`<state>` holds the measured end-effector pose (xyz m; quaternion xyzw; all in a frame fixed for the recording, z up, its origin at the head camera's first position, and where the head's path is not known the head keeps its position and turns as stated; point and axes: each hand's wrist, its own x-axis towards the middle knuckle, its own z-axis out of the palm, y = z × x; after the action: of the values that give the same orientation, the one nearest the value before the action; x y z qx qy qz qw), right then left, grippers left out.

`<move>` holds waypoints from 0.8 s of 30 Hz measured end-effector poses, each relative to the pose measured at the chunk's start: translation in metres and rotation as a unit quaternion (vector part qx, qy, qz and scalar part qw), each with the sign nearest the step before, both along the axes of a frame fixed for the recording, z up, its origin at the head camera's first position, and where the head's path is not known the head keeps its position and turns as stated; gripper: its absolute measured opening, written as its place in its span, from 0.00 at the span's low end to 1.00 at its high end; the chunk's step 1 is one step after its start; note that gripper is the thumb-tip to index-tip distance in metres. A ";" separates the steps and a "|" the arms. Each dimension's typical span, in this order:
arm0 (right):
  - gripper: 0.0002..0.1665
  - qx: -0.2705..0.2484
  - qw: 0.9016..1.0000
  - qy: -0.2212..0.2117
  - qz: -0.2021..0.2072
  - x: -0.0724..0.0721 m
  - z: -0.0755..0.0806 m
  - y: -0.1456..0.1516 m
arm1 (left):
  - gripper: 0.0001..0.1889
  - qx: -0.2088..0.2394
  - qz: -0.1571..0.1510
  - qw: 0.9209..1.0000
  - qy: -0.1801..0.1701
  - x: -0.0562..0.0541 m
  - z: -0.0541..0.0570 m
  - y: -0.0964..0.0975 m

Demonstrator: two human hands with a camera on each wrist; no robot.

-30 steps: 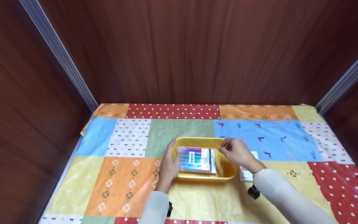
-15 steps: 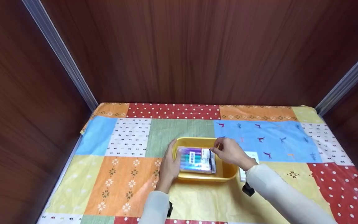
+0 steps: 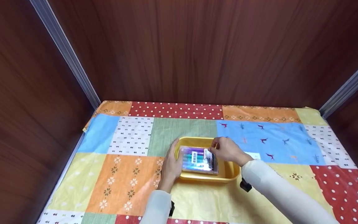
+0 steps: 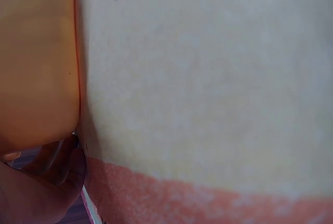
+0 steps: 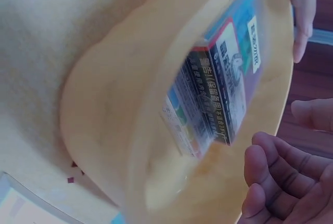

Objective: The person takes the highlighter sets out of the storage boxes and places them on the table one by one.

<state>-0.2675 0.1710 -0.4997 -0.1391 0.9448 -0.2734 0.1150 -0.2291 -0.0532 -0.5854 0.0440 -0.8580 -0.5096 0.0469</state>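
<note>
A yellow plastic tub (image 3: 197,179) stands on the tablecloth. Inside it lies a flat clear-wrapped packet (image 3: 194,166) with purple, teal and blue strips and a printed label. From the right wrist side, another flat packet (image 5: 182,115) shows beneath it. My left hand (image 3: 171,166) grips the tub's left end, its thumb at the packet's left edge. Above the packet's right edge hovers my right hand (image 3: 228,151), its fingers loosely bent. In the right wrist view a gap separates its thumb from its fingers, and it holds nothing.
A white flat item (image 3: 253,155) lies right of the tub, mostly hidden by my right forearm. A patchwork tablecloth (image 3: 129,183) covers the table. Brown wood-grain panels (image 3: 179,56) stand behind and at both sides.
My right hand has moved left, from the tub's right part to over the packet's right edge. My left hand stays on the tub. The head view has shifted slightly.
</note>
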 end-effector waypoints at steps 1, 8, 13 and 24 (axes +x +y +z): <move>0.13 0.003 1.000 -0.003 0.000 -0.001 0.000 -0.001 | 0.27 0.001 0.000 1.000 0.002 0.000 0.000 0.000; 0.18 0.078 0.996 -0.031 -0.007 -0.007 0.004 -0.004 | 0.27 -0.002 -0.001 1.000 -0.005 0.000 0.000 0.000; 0.23 0.108 0.992 -0.057 -0.015 -0.010 0.004 -0.006 | 0.27 0.001 0.000 1.000 0.000 0.001 0.000 0.000; 0.26 0.123 0.990 -0.066 -0.025 -0.013 0.000 -0.014 | 0.26 0.000 0.002 1.000 0.004 0.001 0.000 0.001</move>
<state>-0.2808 0.1571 -0.4997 -0.0817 0.9649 -0.1665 0.1859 -0.2285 -0.0519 -0.5850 0.0434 -0.8579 -0.5095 0.0515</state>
